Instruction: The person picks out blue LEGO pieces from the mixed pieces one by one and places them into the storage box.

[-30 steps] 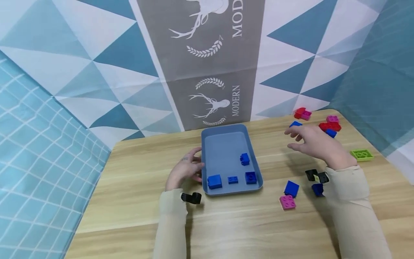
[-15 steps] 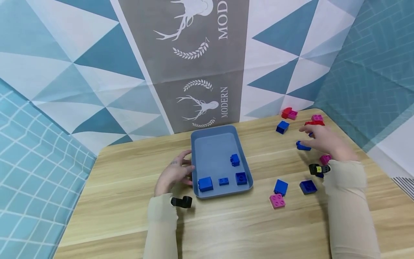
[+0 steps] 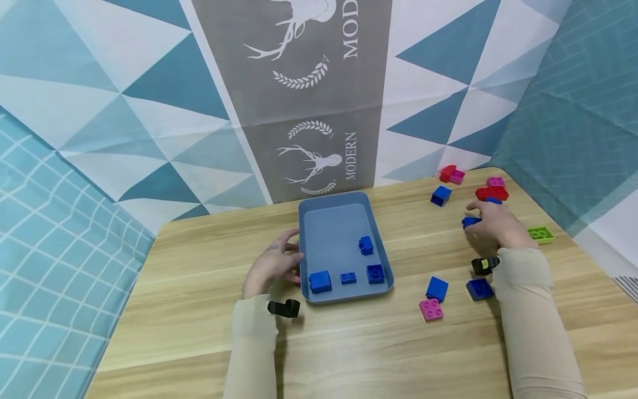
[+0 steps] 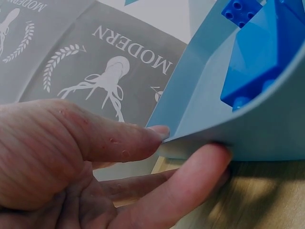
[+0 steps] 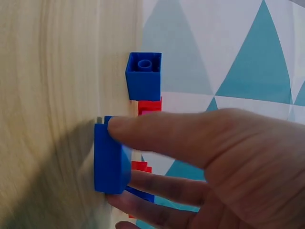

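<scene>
My right hand (image 3: 498,224) is low over the right of the table, its thumb and fingers pinching a blue brick (image 5: 108,157) by opposite ends. In the head view only part of that brick shows past the fingers. At the left side of a shallow blue-grey tray (image 3: 305,233) is my left hand (image 3: 274,263), its relaxed fingertips against the outer wall and rim. Several blue bricks lie in the tray: a larger one (image 3: 320,281) at the near left, a flat one (image 3: 348,278), a square one (image 3: 375,274) and a small one (image 3: 366,245).
Beyond my right hand lie a blue brick (image 3: 441,195), red pieces (image 3: 492,193) and pink bricks (image 3: 495,182). A green brick (image 3: 541,235) lies beside the hand. Nearer are two blue bricks (image 3: 437,289) and a pink one (image 3: 431,310). A patterned cloth wall (image 3: 319,138) backs the table.
My right hand has come down onto the blue brick, its thumb and fingers closing round it. The left hand stays at the tray's side. The head view has shifted slightly.
</scene>
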### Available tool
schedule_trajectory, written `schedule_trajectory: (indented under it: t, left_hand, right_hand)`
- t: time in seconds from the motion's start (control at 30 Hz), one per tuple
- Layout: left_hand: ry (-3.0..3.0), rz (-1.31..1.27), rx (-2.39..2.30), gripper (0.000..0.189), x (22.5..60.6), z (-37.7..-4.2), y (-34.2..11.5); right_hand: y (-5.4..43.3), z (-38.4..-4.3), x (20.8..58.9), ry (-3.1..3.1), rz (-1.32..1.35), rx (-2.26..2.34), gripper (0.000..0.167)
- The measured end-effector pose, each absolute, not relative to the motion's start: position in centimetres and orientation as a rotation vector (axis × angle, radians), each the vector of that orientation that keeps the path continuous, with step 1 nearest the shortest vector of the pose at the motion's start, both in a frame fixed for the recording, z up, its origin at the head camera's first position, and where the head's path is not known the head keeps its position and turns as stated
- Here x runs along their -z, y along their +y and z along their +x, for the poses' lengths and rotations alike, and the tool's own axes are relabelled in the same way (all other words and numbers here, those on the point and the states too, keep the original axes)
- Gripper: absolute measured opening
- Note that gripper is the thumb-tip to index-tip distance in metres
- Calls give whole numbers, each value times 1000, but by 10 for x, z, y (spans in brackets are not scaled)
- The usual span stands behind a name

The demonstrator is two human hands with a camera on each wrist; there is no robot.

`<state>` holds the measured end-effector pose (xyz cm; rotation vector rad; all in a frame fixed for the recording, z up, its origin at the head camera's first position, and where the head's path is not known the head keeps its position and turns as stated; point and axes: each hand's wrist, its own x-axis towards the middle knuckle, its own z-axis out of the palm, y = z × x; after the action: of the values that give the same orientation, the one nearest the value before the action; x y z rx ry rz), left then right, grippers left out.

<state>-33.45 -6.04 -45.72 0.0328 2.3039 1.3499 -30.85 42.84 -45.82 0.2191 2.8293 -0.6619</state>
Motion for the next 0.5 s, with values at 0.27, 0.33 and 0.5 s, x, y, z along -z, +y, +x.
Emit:
schedule_trajectory:
  t: [0.27,0.33,0.5]
  left_hand:
    - [2308,44,-1362,69,455,-333,-60]
    - [2308,41,-1366,69,455,-332,-60]
    - [2324,35,-1354,68,454,-331,-61]
  right_hand:
    - [426,-309,459,2806,213,671,63]
    - [425,-309,459,2811,210,665,58]
    - [421,-310,458,2838,193,638,53]
